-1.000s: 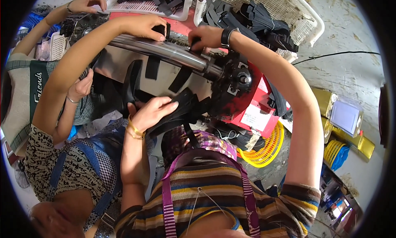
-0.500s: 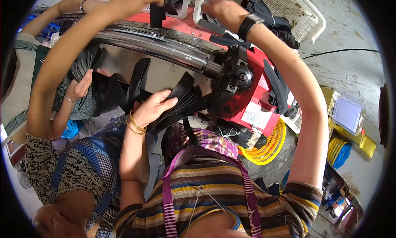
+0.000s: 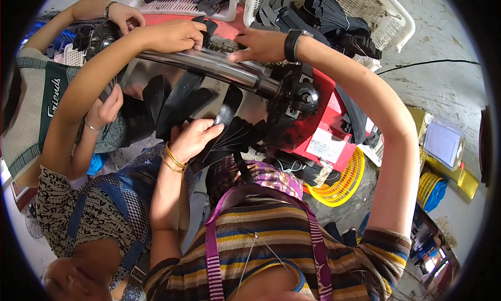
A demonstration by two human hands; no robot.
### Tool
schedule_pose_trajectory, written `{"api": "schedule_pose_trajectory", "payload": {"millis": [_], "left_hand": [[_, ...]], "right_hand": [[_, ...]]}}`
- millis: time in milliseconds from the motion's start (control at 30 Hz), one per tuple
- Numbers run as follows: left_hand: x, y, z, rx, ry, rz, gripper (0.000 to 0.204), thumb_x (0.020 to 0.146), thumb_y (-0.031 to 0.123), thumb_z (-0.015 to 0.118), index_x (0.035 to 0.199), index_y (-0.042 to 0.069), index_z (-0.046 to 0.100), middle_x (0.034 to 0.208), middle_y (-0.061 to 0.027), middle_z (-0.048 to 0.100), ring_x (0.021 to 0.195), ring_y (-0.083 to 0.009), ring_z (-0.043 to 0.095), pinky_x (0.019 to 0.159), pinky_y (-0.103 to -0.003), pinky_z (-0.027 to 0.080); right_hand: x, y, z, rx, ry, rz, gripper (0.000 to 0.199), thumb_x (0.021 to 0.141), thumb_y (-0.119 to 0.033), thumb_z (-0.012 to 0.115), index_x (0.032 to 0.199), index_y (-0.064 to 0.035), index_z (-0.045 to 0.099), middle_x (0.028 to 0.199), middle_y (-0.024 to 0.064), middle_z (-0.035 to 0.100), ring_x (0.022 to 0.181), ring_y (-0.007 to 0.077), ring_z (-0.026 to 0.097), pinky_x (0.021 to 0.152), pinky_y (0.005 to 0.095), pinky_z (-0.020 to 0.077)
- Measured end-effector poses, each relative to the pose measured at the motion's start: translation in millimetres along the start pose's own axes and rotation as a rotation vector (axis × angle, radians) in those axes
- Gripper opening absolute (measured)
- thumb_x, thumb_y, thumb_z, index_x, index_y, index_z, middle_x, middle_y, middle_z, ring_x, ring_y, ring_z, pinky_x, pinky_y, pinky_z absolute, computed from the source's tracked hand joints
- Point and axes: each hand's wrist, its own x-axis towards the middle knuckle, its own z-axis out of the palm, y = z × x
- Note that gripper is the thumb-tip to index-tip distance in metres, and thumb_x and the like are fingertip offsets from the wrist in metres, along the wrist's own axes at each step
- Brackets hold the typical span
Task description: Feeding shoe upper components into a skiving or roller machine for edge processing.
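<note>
Red machine (image 3: 334,129) fills the mid of the view, w/ a long shiny metal roller (image 3: 209,65) running across it from upper left down to the black round end cap (image 3: 297,100) on the right. Roller's long axis goes left-right w/ a slight downward tilt to the right.

Behind it sit two white plastic baskets (image 3: 396,19) stuffed w/ black straps. A yellow basket (image 3: 344,183) lies on the floor to the right, below the machine.

Black straps (image 3: 182,97) hang down off the roller in a fan, toward the wearer.

Left hand (image 3: 175,35) is on top of the roller near its mid, fingers curled shut round a black strap end (image 3: 201,24). Right hand (image 3: 258,44), w/ a black wristband, is just beside it to the right, fingers bent down onto the roller's back edge; can't tell if it grips anything. Both hands are above the roller, the left one nearer the strap end; the hanging straps lie below and toward the body from both.

Other ppl: a hand w/ gold bangles (image 3: 193,139) presses on the hanging straps from below; two more hands work at far left.
</note>
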Motion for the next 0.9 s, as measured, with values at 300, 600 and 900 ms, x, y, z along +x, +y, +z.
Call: {"api": "schedule_pose_trajectory", "payload": {"millis": [300, 600, 900], "left_hand": [[-1, 11, 0, 0.159, 0.069, 0.001, 0.031, 0.089, 0.024, 0.049, 0.069, 0.001, 0.048, 0.059, 0.0067, 0.031, 0.057, -0.0039, 0.029, 0.05, -0.023, 0.028], [-2, 3, 4, 0.049, 0.028, 0.031, 0.029, 0.09, 0.025, 0.048, 0.082, -0.002, 0.053, 0.064, 0.0073, 0.038, 0.062, -0.002, 0.035, 0.057, -0.019, 0.032], [0, 34, 12, 0.452, 0.074, 0.043, 0.043, 0.089, 0.034, 0.048, 0.062, 0.001, 0.046, 0.054, 0.0028, 0.03, 0.054, -0.0053, 0.03, 0.049, -0.024, 0.029]], "right_hand": [[-11, -14, 14, -0.166, -0.034, -0.058, 0.096, 0.073, -0.077, 0.027, 0.133, -0.0024, 0.026, 0.135, 0.0143, 0.027, 0.126, 0.03, 0.028, 0.101, 0.0517, 0.0229], [-12, -2, 13, -0.128, -0.004, -0.032, 0.083, 0.08, -0.07, 0.019, 0.134, -0.0066, 0.027, 0.137, 0.0113, 0.025, 0.126, 0.0274, 0.029, 0.102, 0.0522, 0.0197], [-8, 22, -9, -0.372, 0.171, -0.124, 0.025, 0.083, -0.024, 0.05, 0.098, -0.005, 0.057, 0.098, 0.0104, 0.055, 0.091, 0.0279, 0.056, 0.074, 0.0401, 0.0462]]}}
